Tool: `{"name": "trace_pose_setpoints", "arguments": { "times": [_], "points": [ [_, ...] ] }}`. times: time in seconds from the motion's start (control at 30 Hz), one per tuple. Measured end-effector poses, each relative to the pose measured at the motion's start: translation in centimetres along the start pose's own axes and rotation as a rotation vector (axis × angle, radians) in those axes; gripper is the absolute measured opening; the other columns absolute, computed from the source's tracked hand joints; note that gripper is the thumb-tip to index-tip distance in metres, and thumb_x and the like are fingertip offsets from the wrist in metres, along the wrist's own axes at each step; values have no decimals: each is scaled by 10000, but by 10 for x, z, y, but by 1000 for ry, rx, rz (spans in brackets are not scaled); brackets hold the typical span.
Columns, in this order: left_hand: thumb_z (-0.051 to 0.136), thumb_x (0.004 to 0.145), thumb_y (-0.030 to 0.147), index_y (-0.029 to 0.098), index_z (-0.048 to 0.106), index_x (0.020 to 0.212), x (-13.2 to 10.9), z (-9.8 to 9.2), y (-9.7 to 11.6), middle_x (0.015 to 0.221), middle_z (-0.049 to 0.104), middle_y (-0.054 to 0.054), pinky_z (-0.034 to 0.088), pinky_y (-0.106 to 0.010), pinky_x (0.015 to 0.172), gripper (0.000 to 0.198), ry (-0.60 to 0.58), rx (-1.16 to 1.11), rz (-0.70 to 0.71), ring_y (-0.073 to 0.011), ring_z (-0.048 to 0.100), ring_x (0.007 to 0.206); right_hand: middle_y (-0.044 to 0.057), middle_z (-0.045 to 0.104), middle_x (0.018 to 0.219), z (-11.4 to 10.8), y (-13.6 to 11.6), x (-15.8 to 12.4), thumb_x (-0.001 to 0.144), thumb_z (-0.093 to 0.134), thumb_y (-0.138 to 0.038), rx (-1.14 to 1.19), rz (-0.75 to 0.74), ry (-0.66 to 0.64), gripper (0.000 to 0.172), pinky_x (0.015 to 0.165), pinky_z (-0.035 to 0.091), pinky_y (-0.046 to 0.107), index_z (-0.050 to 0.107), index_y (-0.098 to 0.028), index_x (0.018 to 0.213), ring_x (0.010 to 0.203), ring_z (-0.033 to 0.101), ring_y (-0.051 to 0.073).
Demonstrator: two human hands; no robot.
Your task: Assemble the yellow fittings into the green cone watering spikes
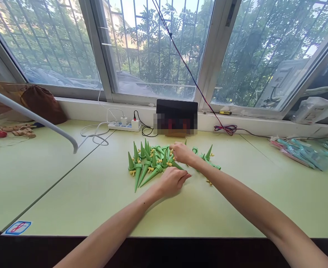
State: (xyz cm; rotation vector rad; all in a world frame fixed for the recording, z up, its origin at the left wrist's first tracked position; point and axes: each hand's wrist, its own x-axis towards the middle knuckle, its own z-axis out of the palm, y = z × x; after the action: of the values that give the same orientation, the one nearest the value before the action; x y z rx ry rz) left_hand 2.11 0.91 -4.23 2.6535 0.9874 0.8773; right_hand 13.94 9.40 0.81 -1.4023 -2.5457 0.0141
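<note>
Green plastic spikes point(144, 172) with yellow valve pieces lie and stand in a pile at the middle of the table. My left hand point(173, 181) is at the pile's front right edge, its fingers bent together and pointing right; what they hold, if anything, is hidden. Over the pile's back right part is my right hand point(181, 153), its fingers pinched close to the green and yellow pieces; what is between them cannot be made out. More green spikes point(208, 152) lie to the right, partly behind my right forearm. A yellow piece point(209, 182) rests in front of them.
A dark screen on a stand point(176, 115) is behind the pile. A power strip point(125, 126) with white cables is left of it, and a red-black cable point(228, 129) right. A white curved bar point(41, 117) crosses the left side. Bagged items point(299, 152) lie far right.
</note>
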Motion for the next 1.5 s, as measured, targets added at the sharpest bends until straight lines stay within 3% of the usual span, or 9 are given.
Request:
{"name": "trace_pose_setpoints", "arguments": {
  "times": [0.13, 0.3, 0.47, 0.63, 0.87, 1.0, 1.27, 1.43, 1.5],
  "points": [
    [432, 999, 299, 188, 396, 568, -1, 0, 2, 480, 392, 24, 201, -303, 544, 447, -16, -20, -14, -126, 292, 472, 131, 663, 1035, 4, 0, 0, 872, 496, -77, -6, -29, -66, 243, 649, 364, 254, 692, -162, 988, 844, 625, 211],
    [432, 993, 281, 190, 458, 603, -3, -1, 4, 506, 439, 15, 229, -300, 547, 401, -38, -10, -19, -131, 343, 487, 93, 696, 896, 0, -1, -1, 941, 435, -131, 30, -73, -119, 268, 671, 363, 248, 700, -163, 920, 820, 606, 190],
    [405, 987, 222, 195, 600, 741, -4, -3, 9, 581, 554, 1, 268, -291, 553, 315, -63, 15, -20, -141, 457, 528, 85, 717, 960, 2, 1, -3, 943, 518, -228, 69, -98, -186, 209, 680, 376, 232, 713, -179, 1005, 874, 619, 188],
    [545, 890, 192, 212, 692, 925, -5, -5, 15, 636, 645, 8, 329, -272, 563, 153, -89, -32, -25, -147, 538, 574, 93, 724, 979, 2, 2, -7, 946, 557, -305, 93, -95, -233, 226, 659, 387, 235, 708, -187, 1065, 898, 633, 203],
    [554, 851, 193, 195, 692, 738, -5, -4, 17, 577, 618, 0, 324, -273, 531, 178, -112, -17, 4, -137, 488, 512, 94, 710, 972, -1, -2, -17, 870, 656, -240, 105, -73, -269, 224, 644, 389, 238, 692, -187, 1084, 917, 633, 221],
    [549, 863, 214, 189, 672, 689, -5, -5, 18, 543, 591, 2, 321, -272, 528, 215, -97, -26, 29, -126, 450, 493, 126, 685, 1048, 2, -5, -26, 872, 636, -206, 106, -29, -250, 236, 672, 391, 237, 660, -162, 1103, 969, 617, 229],
    [435, 987, 388, 180, 513, 512, -3, -8, 16, 482, 530, -6, 310, -274, 522, 524, 17, -106, 113, -110, 421, 469, 109, 674, 915, 4, -10, -67, 825, 549, -134, 135, 74, -189, 345, 623, 367, 250, 517, -123, 1169, 823, 618, 223],
    [319, 1027, 362, 178, 512, 568, -3, -11, 10, 549, 563, -21, 319, -273, 532, 531, 101, -71, 81, -113, 450, 499, 69, 667, 818, 10, -13, -92, 819, 524, -146, 314, 63, -122, 469, 598, 400, 266, 418, -123, 1276, 775, 639, 243],
    [336, 1023, 348, 178, 519, 608, -2, -13, 8, 609, 584, -25, 344, -262, 561, 484, 141, -62, 45, -117, 474, 547, 73, 686, 898, 17, -14, -98, 812, 526, -132, 417, 34, -36, 574, 659, 452, 285, 351, -150, 1358, 840, 661, 248]
  ]
}}
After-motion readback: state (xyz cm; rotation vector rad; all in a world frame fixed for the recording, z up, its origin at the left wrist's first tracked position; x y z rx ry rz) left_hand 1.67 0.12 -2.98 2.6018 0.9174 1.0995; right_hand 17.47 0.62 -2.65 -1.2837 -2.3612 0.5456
